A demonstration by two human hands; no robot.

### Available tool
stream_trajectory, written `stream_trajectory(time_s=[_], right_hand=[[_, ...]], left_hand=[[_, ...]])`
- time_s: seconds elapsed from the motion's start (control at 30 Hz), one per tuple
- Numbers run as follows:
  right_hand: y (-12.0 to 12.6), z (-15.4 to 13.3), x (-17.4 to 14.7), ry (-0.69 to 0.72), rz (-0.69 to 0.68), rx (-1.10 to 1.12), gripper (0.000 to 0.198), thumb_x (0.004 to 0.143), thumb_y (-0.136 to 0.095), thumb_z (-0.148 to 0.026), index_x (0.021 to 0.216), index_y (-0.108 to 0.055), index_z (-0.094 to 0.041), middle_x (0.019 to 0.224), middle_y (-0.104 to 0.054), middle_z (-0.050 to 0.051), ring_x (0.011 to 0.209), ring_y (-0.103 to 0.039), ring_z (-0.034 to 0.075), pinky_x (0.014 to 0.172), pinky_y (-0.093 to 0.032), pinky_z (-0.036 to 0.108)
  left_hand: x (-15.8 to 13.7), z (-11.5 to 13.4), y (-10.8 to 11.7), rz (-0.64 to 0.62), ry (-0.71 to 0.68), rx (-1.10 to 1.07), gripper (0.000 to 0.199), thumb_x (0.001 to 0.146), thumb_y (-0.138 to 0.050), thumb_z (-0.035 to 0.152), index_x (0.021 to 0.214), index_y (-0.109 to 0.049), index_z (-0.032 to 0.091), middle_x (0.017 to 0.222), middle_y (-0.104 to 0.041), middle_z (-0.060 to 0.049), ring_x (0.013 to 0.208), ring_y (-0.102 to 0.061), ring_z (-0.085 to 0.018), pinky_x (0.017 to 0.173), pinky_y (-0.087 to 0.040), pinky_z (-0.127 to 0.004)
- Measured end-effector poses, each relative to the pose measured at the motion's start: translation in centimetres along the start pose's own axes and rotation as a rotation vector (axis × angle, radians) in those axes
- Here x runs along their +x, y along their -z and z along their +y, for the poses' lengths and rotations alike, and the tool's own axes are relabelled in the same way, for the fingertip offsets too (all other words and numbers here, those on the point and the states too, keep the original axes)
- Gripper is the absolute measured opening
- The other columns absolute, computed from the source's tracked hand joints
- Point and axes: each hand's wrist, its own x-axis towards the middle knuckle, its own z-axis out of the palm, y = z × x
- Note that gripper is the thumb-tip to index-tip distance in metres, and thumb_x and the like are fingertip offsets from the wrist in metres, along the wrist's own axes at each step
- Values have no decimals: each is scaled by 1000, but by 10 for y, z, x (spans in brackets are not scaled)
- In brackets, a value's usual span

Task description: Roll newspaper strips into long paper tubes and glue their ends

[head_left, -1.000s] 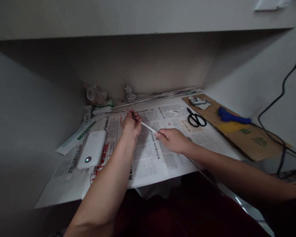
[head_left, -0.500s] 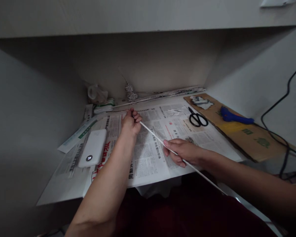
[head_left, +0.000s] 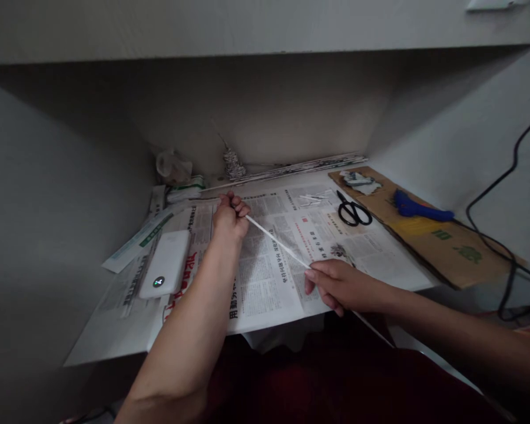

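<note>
A thin white rolled paper stick [head_left: 277, 241] slants between my hands above the newspaper [head_left: 265, 294]. My left hand [head_left: 231, 215] is closed around its upper end, near the middle of the sheet. Lower down, my right hand [head_left: 342, 284] pinches the same stick between thumb and fingers. Its tail passes below that hand, past the table's front edge, toward my lap. Black-handled scissors [head_left: 354, 213] lie beyond my right hand, and a few short white pieces [head_left: 313, 199] rest to their left.
A white power bank [head_left: 166, 264] is at left. Along the back are a bundle of paper sticks [head_left: 304, 168], a wound bundle [head_left: 234, 165] and a plastic bag [head_left: 173, 168]. On the right, a blue glue gun [head_left: 424, 207] lies on cardboard [head_left: 441, 250]; a black cable [head_left: 514, 171] hangs nearby.
My right hand has slid down and to the right along the paper stick, so more of it shows between my hands. My left hand has shifted only slightly left.
</note>
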Motion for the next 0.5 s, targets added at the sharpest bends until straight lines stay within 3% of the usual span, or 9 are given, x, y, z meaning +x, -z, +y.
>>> stream_trajectory(time_s=[0.07, 0.13, 0.23, 0.37, 0.5], right_hand=[[0, 0, 0, -30, -172, 236, 46, 95, -22, -45, 95, -57, -15, 51, -49, -1, 39, -46, 11, 44, -38, 26], [0, -1, 4, 2, -223, 326, 44, 94, -24, -46, 101, -56, -16, 53, -50, -1, 40, -48, 11, 43, -39, 25], [2, -5, 13, 36, -64, 215, 38, 92, -34, -47, 101, -56, -18, 59, -55, 1, 45, -50, 11, 46, -40, 26], [2, -10, 28, 159, 231, -236, 33, 91, -39, -42, 76, -56, -18, 62, -58, 4, 53, -52, 13, 53, -37, 28], [1, -10, 33, 282, 373, -606, 35, 94, -33, -34, 72, -55, -18, 68, -61, 7, 62, -53, 16, 58, -33, 30]], left_hand=[[-1, 0, 0, -11, 11, -5, 31, 95, -32, 31, 70, -41, 17, 46, -33, 7, 33, -27, -4, 31, -18, -13], [-1, 0, 0, -8, 11, -7, 31, 95, -31, 31, 69, -41, 17, 46, -33, 7, 33, -27, -4, 31, -19, -13], [-1, -1, 0, -4, 10, -1, 32, 95, -32, 32, 70, -42, 17, 46, -33, 6, 33, -28, -4, 31, -19, -14], [0, -3, 1, -4, 8, 10, 33, 95, -30, 33, 70, -43, 17, 46, -33, 6, 33, -28, -4, 31, -19, -14], [1, -5, 1, 20, -7, 28, 32, 95, -32, 33, 70, -43, 16, 46, -34, 6, 33, -29, -4, 32, -20, -14]])
